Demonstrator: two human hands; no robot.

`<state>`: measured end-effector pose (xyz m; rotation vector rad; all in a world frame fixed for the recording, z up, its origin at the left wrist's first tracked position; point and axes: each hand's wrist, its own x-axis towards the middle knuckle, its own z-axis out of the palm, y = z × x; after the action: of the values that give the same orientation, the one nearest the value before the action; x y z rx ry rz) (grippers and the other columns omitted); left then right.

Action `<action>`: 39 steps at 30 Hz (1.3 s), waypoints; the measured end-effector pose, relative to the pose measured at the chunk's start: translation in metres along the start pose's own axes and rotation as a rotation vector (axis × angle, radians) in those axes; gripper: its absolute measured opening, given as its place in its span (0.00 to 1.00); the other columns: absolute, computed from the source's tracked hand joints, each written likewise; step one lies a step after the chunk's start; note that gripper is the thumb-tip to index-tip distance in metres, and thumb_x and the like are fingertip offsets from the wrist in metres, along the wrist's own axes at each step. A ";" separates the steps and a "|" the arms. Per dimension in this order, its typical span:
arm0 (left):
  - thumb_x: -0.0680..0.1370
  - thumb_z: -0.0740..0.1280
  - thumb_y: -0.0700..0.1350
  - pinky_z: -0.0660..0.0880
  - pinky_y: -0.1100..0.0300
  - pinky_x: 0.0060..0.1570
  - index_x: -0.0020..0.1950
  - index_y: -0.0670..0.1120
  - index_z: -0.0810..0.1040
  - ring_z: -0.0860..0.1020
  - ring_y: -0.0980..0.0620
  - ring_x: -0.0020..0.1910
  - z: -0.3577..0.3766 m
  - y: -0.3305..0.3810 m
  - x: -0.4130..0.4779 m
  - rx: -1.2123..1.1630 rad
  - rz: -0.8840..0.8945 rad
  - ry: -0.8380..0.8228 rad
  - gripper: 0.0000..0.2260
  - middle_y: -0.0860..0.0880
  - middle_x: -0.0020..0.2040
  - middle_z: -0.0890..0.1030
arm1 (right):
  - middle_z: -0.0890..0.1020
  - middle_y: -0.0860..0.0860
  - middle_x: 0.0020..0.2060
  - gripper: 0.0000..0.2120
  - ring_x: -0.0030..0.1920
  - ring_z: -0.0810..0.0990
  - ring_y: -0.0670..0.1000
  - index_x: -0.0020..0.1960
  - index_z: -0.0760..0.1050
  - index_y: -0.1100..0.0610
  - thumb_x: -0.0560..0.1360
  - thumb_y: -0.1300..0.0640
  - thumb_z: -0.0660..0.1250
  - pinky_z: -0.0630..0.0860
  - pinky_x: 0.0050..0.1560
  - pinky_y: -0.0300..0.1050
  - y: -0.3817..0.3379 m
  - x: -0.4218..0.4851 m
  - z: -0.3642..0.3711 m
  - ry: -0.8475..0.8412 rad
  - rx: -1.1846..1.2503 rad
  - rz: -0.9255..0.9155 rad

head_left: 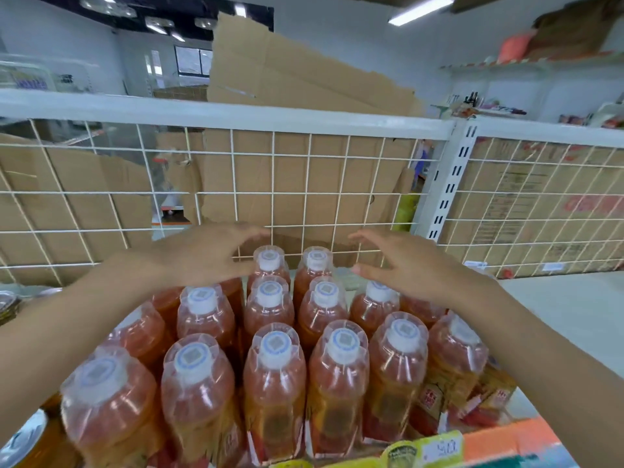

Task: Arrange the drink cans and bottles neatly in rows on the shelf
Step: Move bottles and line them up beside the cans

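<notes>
Bottles: a block of amber drink bottles (270, 349) with white caps stands upright on the white shelf (574, 319), filling the middle of the view from the front edge to the back grid.
Rows: about five columns run front to back, caps lined up; the two middle columns reach furthest back, the outer ones stop shorter.
Back pair: two bottles (293, 265) stand side by side near the grid, between the two hands.
Left hand: the left hand (206, 255) hovers over the left rear bottles, palm down, fingers loosely spread and curled, holding nothing.
Right hand: the right hand (408, 268) hovers over the right rear bottles, fingers spread and slightly bent, empty; whether its palm touches a cap cannot be told.
Cans: one can (27, 440) shows at the lower left corner, another can top (6, 302) at the left edge, both outside the block.
Grid: a white wire grid (304, 184) backs the shelf, with cardboard (297, 79) behind it.
Right side: the shelf right of the bottles is bare.
Front edge: price tags (439, 447) sit along the shelf lip.
Progress: the bottles look mostly arranged; what seems left is squaring the rear corners and dealing with the cans at the left.
</notes>
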<state>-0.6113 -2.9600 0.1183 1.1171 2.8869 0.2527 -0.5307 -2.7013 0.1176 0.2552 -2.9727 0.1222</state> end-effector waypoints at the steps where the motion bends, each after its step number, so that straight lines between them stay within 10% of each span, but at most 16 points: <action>1: 0.76 0.59 0.58 0.63 0.65 0.54 0.72 0.53 0.65 0.69 0.54 0.65 0.003 0.004 -0.005 -0.003 -0.007 0.071 0.25 0.54 0.68 0.70 | 0.70 0.48 0.68 0.23 0.64 0.71 0.50 0.71 0.61 0.46 0.78 0.44 0.59 0.69 0.61 0.45 0.000 -0.011 -0.002 0.050 -0.019 0.003; 5: 0.66 0.47 0.66 0.64 0.64 0.50 0.69 0.54 0.68 0.72 0.54 0.61 0.014 0.031 -0.037 0.017 0.034 0.295 0.35 0.55 0.66 0.73 | 0.71 0.47 0.67 0.23 0.65 0.70 0.50 0.71 0.63 0.48 0.77 0.46 0.61 0.67 0.61 0.46 0.002 -0.061 -0.001 0.210 -0.036 0.013; 11: 0.74 0.54 0.58 0.73 0.51 0.54 0.64 0.48 0.73 0.77 0.46 0.56 0.039 0.089 -0.074 0.143 0.103 0.461 0.24 0.49 0.60 0.78 | 0.77 0.51 0.59 0.24 0.58 0.76 0.55 0.65 0.70 0.51 0.72 0.43 0.56 0.72 0.56 0.49 0.017 -0.151 0.006 0.426 -0.022 0.083; 39: 0.76 0.52 0.62 0.65 0.50 0.64 0.67 0.51 0.72 0.71 0.48 0.65 0.162 0.387 0.040 -0.201 0.521 0.217 0.25 0.51 0.67 0.73 | 0.77 0.49 0.58 0.25 0.58 0.73 0.53 0.65 0.70 0.51 0.72 0.42 0.56 0.69 0.51 0.46 0.166 -0.458 0.029 0.516 -0.085 0.772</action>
<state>-0.3679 -2.6289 0.0231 1.8775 2.5937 0.6985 -0.1186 -2.4665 0.0039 -0.8125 -2.3848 0.1219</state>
